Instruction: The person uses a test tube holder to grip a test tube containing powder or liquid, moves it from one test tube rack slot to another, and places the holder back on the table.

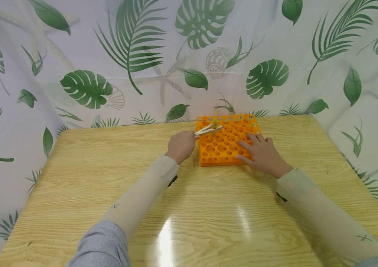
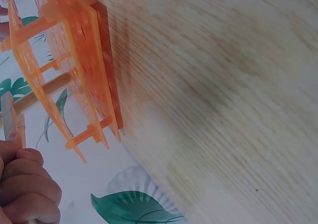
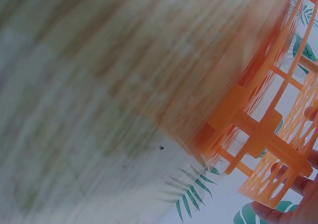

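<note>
My left hand [image 1: 181,145] grips the handles of a wooden test tube clamp [image 1: 205,131] at the left edge of an orange test tube rack [image 1: 220,161]. The clamp's jaws close around an upright glass test tube [image 1: 215,121], yellowish in its lower part. In the left wrist view the tube [image 2: 55,84] passes through the rack's top plate, its lower end inside the frame. My right hand [image 1: 265,157] rests on the rack's right side, fingers spread over the holes and thumb near the front edge. Only its fingers [image 3: 293,182] show in the right wrist view.
The rack stands on a wood-grain table [image 1: 135,193], close to the back edge. A white cloth [image 1: 162,40] printed with green leaves hangs behind the table and along both sides.
</note>
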Demonstrator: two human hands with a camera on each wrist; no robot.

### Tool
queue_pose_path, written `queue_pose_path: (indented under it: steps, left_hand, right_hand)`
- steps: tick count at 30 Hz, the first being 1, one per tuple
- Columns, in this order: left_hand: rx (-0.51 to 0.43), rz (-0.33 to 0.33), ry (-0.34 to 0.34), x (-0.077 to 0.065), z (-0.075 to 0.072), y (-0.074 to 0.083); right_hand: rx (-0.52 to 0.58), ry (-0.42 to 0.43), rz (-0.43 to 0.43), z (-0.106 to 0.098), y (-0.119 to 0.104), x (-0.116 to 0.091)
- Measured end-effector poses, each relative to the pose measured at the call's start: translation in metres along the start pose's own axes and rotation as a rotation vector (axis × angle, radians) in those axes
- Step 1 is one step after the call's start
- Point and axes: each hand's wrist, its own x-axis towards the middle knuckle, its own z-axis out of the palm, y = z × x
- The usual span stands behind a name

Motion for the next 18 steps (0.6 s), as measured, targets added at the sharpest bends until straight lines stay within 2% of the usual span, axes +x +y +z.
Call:
queue_pose_path:
  steps: [18]
  left_hand:
    - [0.013, -0.004, -0.018, 0.0001, 0.0041, 0.0013]
  right_hand:
    - [0.004, 0.003, -0.003, 0.0002, 0.0003, -0.0004]
